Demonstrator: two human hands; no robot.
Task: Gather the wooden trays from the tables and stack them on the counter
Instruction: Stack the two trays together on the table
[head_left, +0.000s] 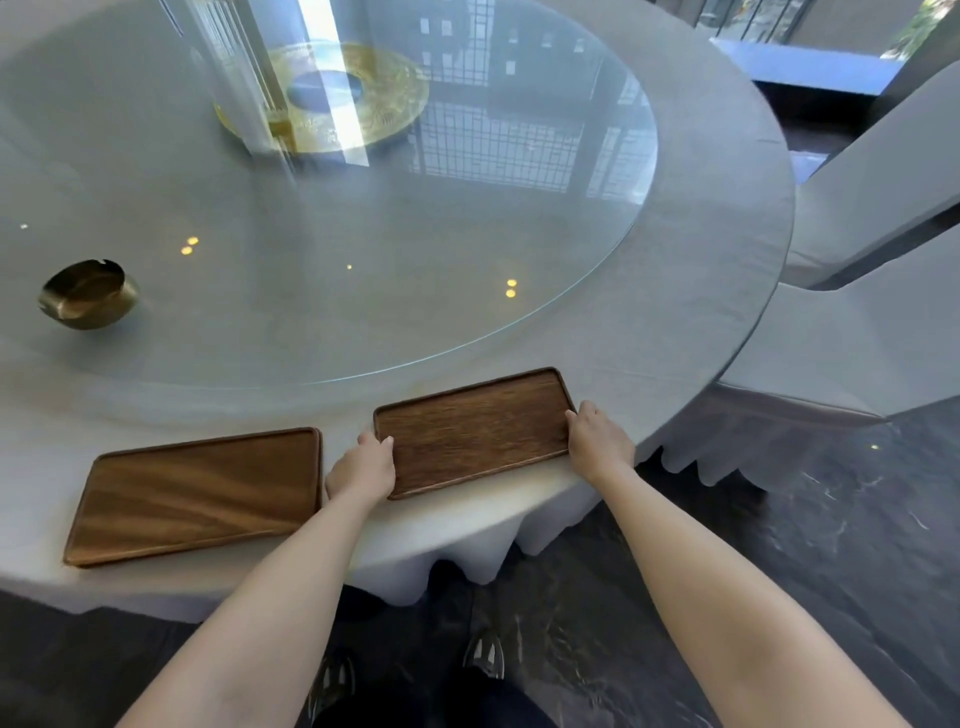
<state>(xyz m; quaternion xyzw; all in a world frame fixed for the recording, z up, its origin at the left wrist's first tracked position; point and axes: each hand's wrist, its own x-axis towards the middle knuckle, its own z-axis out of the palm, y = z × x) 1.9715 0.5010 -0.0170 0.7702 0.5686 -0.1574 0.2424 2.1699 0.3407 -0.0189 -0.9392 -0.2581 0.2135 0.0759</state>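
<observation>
Trays sit two abreast along the near edge of the round table (717, 291), which is draped in a pale grey cloth. I have both hands on the right wooden tray (472, 434), the darker of the two. My left hand (363, 467) clasps its left short edge, thumb lying over the rim and onto the inner face, the other fingers out of my sight beneath. My right hand (597, 441) clasps the opposite short edge, fingers curled around the rim with the thumb side uppermost. The tray lies slightly skewed, its right end further from me than its left; I cannot tell whether it rests flat on the cloth or is just raised.

The left wooden tray (197, 496), lighter and with a bolder grain, lies flat on the cloth just beside my left hand, separated from the held tray by a narrow gap. Neither hand touches it.

Further in, a large glass turntable (467, 291) covers most of the table. A brass ashtray (88, 301) stands on it at far left, and a gold patterned disc (363, 98) lies under its centre. Two cloth-covered chairs (857, 332) stand at the right of the table, above a dark marbled floor (779, 545).
</observation>
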